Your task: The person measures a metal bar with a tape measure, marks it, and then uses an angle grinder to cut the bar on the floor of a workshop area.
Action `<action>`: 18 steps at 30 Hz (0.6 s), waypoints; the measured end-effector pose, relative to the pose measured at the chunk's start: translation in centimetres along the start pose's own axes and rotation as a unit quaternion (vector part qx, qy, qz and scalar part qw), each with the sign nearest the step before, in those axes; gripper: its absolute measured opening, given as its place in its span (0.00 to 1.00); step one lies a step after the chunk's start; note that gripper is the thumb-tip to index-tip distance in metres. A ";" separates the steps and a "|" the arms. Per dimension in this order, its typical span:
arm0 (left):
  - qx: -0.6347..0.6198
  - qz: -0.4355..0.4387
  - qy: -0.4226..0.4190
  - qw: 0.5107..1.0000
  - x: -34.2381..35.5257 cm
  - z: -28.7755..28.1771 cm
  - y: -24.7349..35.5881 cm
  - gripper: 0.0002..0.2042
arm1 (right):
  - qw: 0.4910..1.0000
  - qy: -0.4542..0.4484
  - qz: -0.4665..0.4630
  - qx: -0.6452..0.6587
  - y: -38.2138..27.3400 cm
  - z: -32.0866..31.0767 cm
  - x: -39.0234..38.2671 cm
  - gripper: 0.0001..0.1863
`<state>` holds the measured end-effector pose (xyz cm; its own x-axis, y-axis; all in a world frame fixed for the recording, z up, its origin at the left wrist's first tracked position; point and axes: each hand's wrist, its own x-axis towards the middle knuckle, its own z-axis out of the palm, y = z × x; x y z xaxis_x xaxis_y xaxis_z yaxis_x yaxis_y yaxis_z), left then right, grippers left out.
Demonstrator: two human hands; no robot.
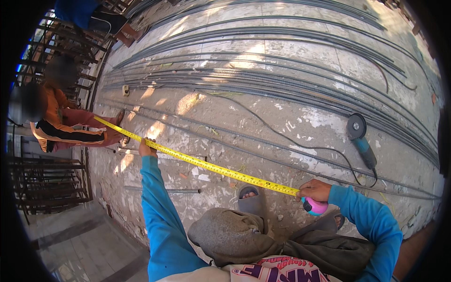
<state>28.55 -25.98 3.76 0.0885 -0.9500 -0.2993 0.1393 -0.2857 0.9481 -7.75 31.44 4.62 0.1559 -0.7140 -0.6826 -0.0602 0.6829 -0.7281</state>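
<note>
A yellow tape measure (221,170) is stretched across in front of me, slanting from the far left down to the right. Its pink and blue case (315,207) hangs just under my right hand (314,190), whose fingers are closed around the blade where it leaves the case. My left hand (148,148), at the end of my outstretched arm, is closed on the blade farther along. Beyond it the blade runs on toward a co-worker in an orange top (58,101); whether that person holds its end is too small to tell.
Long steel bars (263,80) lie in bundles across the floor ahead. At right rests an angle grinder (361,143) with its black cord (300,144) trailing. A short metal pipe (174,191) lies near my left arm. Metal racks (49,183) stand left; another person (105,21) is far left.
</note>
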 end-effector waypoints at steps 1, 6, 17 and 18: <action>-0.003 0.003 -0.006 1.000 0.4 -0.5 0.2 0.13 | 1.000 0.000 -0.013 -0.005 0.0 0.0 0.1 0.17; 0.021 -0.021 -0.025 0.999 0.2 -0.6 -0.4 0.13 | 0.999 0.000 -0.028 -0.025 -0.1 -0.1 0.2 0.18; 0.050 -0.073 -0.020 0.996 -1.0 0.9 -2.1 0.13 | 1.000 0.015 -0.014 -0.006 0.4 0.2 0.5 0.18; 0.054 -0.076 -0.022 0.995 -1.2 1.1 -2.2 0.13 | 1.000 0.014 -0.012 -0.007 0.8 0.2 0.6 0.18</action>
<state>27.07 -24.39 2.15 0.0309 -0.8988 -0.4372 0.0403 -0.4359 0.8991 -7.48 31.57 3.69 0.1295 -0.7350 -0.6656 -0.0695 0.6629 -0.7455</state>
